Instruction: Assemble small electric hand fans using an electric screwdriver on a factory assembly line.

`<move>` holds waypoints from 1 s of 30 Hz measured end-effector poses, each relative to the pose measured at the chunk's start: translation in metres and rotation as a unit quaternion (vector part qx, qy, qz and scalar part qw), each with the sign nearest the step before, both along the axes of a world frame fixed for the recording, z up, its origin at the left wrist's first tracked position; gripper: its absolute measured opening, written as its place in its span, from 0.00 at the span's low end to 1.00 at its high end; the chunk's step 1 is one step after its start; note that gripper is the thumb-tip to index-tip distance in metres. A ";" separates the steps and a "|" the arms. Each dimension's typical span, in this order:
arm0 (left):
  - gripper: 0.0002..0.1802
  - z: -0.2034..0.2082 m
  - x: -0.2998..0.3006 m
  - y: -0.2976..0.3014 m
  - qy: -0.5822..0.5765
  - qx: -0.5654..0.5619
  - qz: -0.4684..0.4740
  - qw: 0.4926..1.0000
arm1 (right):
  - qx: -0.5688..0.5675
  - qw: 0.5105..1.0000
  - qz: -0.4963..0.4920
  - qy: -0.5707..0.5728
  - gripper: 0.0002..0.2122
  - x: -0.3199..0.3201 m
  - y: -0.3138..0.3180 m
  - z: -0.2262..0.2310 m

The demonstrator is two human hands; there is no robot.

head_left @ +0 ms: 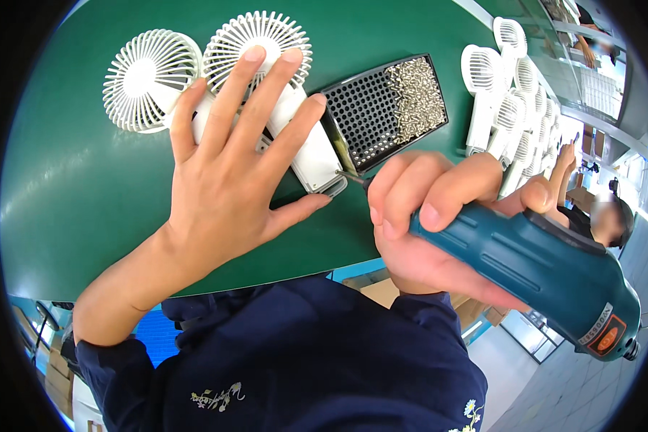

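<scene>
My left hand (223,169) lies with fingers spread over a white handheld fan (315,160), its fingertips on the round slatted grille and the body. The thumb is stretched out beside the handle's near end. In my right hand (428,216) is a teal electric screwdriver (518,255), gripped with the fingers wrapped around its front part. The thin bit reaches the handle's near end, close to a corner; whether a screw is under its tip I cannot make out. Left of this fan lies a second white fan (137,79), partly hidden by my left hand.
Just right of the handle sits a black perforated screw tray (356,101), with many small silvery screws (416,97) heaped at its right side. Several white fans (507,108) stand grouped along the right edge of the green table (72,194). Other people work farther right.
</scene>
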State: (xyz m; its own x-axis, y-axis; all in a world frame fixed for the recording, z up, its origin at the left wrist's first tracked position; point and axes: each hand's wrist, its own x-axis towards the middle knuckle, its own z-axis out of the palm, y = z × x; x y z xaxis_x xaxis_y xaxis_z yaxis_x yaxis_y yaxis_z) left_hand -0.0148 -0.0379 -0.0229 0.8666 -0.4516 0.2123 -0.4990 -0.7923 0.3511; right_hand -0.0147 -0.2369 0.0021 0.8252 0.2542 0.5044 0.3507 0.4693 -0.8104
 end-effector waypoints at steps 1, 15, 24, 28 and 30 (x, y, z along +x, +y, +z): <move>0.39 -0.001 -0.001 0.000 0.001 -0.006 -0.002 1.000 | -0.002 1.000 -0.019 0.003 0.36 -0.001 0.003 0.000; 0.40 0.002 0.000 0.002 0.003 -0.001 -0.005 1.000 | 0.026 0.998 -0.037 -0.045 0.37 0.009 -0.006 0.000; 0.41 0.000 0.000 0.001 0.000 -0.003 0.000 1.000 | 0.026 0.999 -0.028 -0.011 0.40 0.013 -0.008 -0.008; 0.41 -0.001 0.000 0.001 -0.006 -0.008 0.001 1.000 | 0.030 0.999 -0.030 -0.009 0.40 0.015 -0.008 -0.012; 0.42 -0.001 -0.001 0.001 -0.002 -0.007 0.003 1.000 | 0.023 0.999 0.000 -0.031 0.41 0.018 -0.010 -0.014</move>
